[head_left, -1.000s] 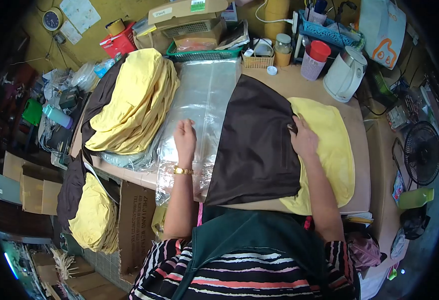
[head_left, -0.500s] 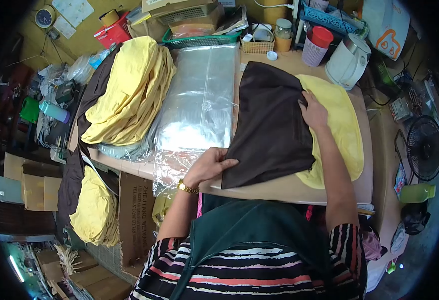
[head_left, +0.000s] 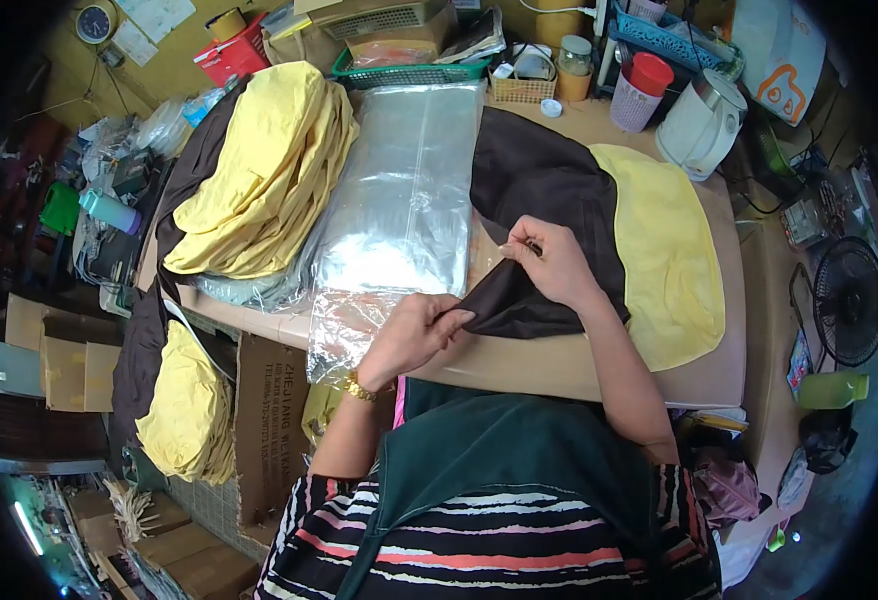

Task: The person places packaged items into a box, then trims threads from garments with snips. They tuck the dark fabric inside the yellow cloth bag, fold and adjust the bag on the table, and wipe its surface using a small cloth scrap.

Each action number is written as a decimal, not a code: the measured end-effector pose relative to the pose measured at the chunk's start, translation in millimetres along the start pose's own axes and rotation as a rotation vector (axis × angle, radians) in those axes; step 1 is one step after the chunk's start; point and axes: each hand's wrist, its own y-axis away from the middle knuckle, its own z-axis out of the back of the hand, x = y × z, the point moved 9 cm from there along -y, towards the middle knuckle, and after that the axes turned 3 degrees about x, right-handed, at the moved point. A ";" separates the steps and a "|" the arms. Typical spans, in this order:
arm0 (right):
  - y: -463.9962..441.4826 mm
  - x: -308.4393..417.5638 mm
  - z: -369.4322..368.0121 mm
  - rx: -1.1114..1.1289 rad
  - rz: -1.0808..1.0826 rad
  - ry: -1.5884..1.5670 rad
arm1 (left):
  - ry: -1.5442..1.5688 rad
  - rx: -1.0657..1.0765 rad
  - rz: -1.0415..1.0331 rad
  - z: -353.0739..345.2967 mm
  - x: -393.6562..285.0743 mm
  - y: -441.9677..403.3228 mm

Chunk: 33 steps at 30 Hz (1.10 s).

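A flat cloth piece lies before me, with a dark brown part (head_left: 549,180) and a rounded yellow part (head_left: 664,250). My left hand (head_left: 419,335) pinches the near left corner of the brown cloth between thumb and fingers. Further along the same left edge, my right hand (head_left: 551,262) grips the brown cloth with its fingertips. Between the two hands that edge is raised and folded, and the tabletop shows behind it. Left of the cloth lies a stack of clear plastic bags (head_left: 399,190), its near end close to my left wrist.
A pile of yellow and brown cloth pieces (head_left: 259,170) rises on the table's left side, and more yellow cloth (head_left: 187,410) hangs below it. A white kettle (head_left: 699,125), a pink cup holder (head_left: 634,105) and a jar (head_left: 574,70) line the back. A fan (head_left: 846,300) stands at right.
My right hand has left the seam between brown and yellow and moved left and nearer, onto the brown edge. That near left edge is now lifted and folded. My left hand keeps its corner.
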 end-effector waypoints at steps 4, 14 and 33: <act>1.7 2.5 9.6 -0.103 0.026 0.047 | 0.151 -0.126 -0.008 13.7 12.6 8.9; 21.0 48.0 12.3 -0.221 0.058 0.342 | 1.803 -0.348 0.004 -13.3 43.5 1.2; 52.8 142.9 -30.0 -0.340 0.659 0.704 | 1.559 -0.242 -0.272 -1.6 1.6 7.0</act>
